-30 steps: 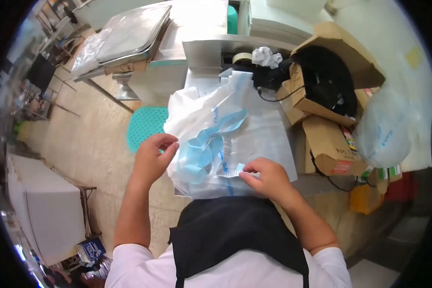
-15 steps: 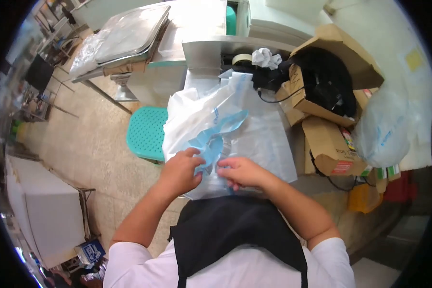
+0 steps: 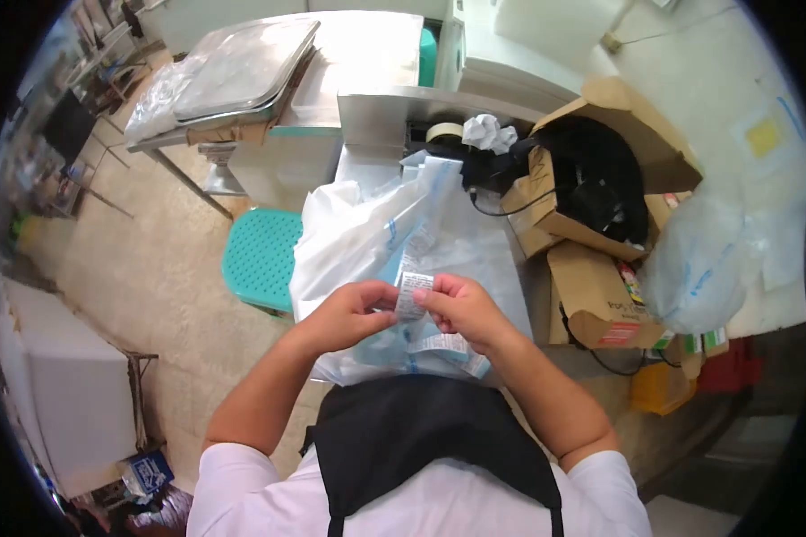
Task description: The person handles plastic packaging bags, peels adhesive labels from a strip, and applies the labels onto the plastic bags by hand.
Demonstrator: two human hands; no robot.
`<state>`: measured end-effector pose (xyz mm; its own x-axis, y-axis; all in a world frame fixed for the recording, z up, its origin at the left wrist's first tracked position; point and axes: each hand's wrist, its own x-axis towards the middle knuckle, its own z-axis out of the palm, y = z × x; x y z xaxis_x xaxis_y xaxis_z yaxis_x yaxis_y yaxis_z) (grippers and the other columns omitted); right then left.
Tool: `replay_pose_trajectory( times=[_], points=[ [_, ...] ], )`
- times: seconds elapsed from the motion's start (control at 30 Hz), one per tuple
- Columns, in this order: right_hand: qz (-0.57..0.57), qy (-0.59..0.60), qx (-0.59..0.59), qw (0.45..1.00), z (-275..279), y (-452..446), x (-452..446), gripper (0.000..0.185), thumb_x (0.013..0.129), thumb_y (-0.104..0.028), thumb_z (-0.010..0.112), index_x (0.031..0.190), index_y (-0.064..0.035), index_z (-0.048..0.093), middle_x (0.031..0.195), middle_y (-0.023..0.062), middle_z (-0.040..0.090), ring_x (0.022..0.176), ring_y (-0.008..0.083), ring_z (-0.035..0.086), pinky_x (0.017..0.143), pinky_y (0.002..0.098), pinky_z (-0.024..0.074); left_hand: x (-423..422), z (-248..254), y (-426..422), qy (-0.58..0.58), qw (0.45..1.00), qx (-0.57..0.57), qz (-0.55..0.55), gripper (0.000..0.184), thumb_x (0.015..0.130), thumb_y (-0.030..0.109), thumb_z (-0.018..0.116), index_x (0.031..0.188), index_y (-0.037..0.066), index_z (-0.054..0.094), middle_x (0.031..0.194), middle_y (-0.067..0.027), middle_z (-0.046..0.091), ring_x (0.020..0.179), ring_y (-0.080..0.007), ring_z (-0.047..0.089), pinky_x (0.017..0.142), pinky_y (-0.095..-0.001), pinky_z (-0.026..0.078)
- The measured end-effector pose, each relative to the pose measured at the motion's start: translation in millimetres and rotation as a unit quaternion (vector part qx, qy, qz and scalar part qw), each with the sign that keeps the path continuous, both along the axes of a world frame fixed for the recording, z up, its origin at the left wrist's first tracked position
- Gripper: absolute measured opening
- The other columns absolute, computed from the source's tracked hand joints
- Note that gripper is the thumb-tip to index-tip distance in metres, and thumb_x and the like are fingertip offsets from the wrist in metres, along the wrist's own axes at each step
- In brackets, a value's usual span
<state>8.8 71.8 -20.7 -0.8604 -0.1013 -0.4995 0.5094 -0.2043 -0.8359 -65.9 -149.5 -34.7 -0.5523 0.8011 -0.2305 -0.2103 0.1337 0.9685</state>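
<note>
A strip of white labels (image 3: 412, 304) with small dark print is held up in front of me, over the steel table. My right hand (image 3: 467, 310) pinches it between thumb and fingers at its right edge. My left hand (image 3: 354, 313) is closed at the strip's left edge, its fingertips partly behind it. More of the printed strip, with a pale blue backing (image 3: 461, 347), curls below my right hand. Under both hands lie crumpled white plastic bags (image 3: 345, 228) with blue print and a clear plastic sheet (image 3: 488, 259).
Cardboard boxes (image 3: 604, 291) with black cloth and a cable stand at the right, beside a clear plastic bag (image 3: 698, 268). A tape roll (image 3: 445, 133) and crumpled paper (image 3: 490, 133) lie at the back. To the left are a green stool (image 3: 261, 255) and a table with metal trays (image 3: 246, 76).
Both hands have risen slightly and now hold the printed label strip up between them. The blue strip that was spread over the bags is now mostly turned to its printed side.
</note>
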Motion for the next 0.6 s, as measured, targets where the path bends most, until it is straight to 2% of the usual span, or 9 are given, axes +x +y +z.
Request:
replay_pose_trajectory(
  times=[0.07,0.17,0.27,0.37,0.47,0.57,0.6],
  points=[
    [-0.012,-0.009,-0.005,1.000,-5,5,2,0.023,0.096,-0.031,0.070,0.087,-0.0110,0.063,0.070,-0.0034,0.058,0.055,0.0045,0.050,0.049,0.0193,0.0389,0,-11,-1,-0.033,0.999,0.039,-0.003,0.035,0.090,0.006,0.072,0.122,-0.003,0.063,0.109,-0.0074,0.071,0.102,-0.0125,0.065,0.093,-0.0296,0.052],
    [-0.019,-0.026,-0.014,0.999,-7,9,7,0.023,0.098,-0.030,0.067,0.086,-0.0116,0.062,0.070,-0.0028,0.060,0.054,0.0054,0.052,0.049,0.0193,0.0387,4,-10,3,-0.111,0.994,0.014,0.010,0.036,0.088,0.003,0.072,0.123,-0.004,0.063,0.111,-0.0092,0.070,0.104,-0.0160,0.066,0.097,-0.0319,0.052],
    [-0.044,-0.037,-0.034,0.998,-1,7,6,0.023,0.100,-0.030,0.064,0.087,-0.0120,0.062,0.070,-0.0027,0.061,0.053,0.0057,0.053,0.049,0.0192,0.0386,4,-14,7,-0.131,0.990,0.042,0.024,0.038,0.088,0.005,0.073,0.124,-0.003,0.063,0.112,-0.0097,0.071,0.103,-0.0170,0.066,0.095,-0.0322,0.052],
    [-0.098,-0.041,-0.061,0.992,5,10,2,0.022,0.100,-0.030,0.063,0.087,-0.0123,0.062,0.070,-0.0030,0.061,0.053,0.0052,0.052,0.049,0.0193,0.0384,-1,-12,0,0.150,0.988,0.008,-0.039,0.039,0.088,0.006,0.073,0.125,-0.001,0.064,0.112,-0.0096,0.071,0.103,-0.0168,0.066,0.092,-0.0327,0.052],
    [-0.106,-0.027,-0.040,0.993,12,19,-2,0.020,0.100,-0.030,0.063,0.089,-0.0129,0.062,0.070,-0.0037,0.061,0.053,0.0049,0.051,0.049,0.0197,0.0377,9,-15,1,0.292,0.952,-0.088,0.027,0.036,0.089,0.009,0.072,0.123,0.000,0.066,0.112,-0.0109,0.071,0.097,-0.0174,0.068,0.086,-0.0329,0.054],
    [-0.109,-0.019,0.007,0.994,9,24,-3,0.019,0.099,-0.028,0.063,0.088,-0.0131,0.062,0.070,-0.0040,0.061,0.055,0.0049,0.051,0.051,0.0198,0.0378,0,-34,-4,0.226,0.945,-0.044,0.231,0.034,0.093,0.009,0.069,0.125,0.000,0.064,0.109,-0.0103,0.072,0.100,-0.0166,0.068,0.090,-0.0308,0.053],
    [-0.104,-0.016,0.015,0.994,6,25,-2,0.019,0.099,-0.028,0.064,0.088,-0.0130,0.062,0.070,-0.0039,0.061,0.055,0.0051,0.052,0.051,0.0200,0.0379,-1,-18,-5,0.173,0.940,-0.049,0.290,0.027,0.093,0.009,0.069,0.119,0.000,0.067,0.104,-0.0076,0.073,0.094,-0.0160,0.068,0.083,-0.0308,0.054]
  ],
)
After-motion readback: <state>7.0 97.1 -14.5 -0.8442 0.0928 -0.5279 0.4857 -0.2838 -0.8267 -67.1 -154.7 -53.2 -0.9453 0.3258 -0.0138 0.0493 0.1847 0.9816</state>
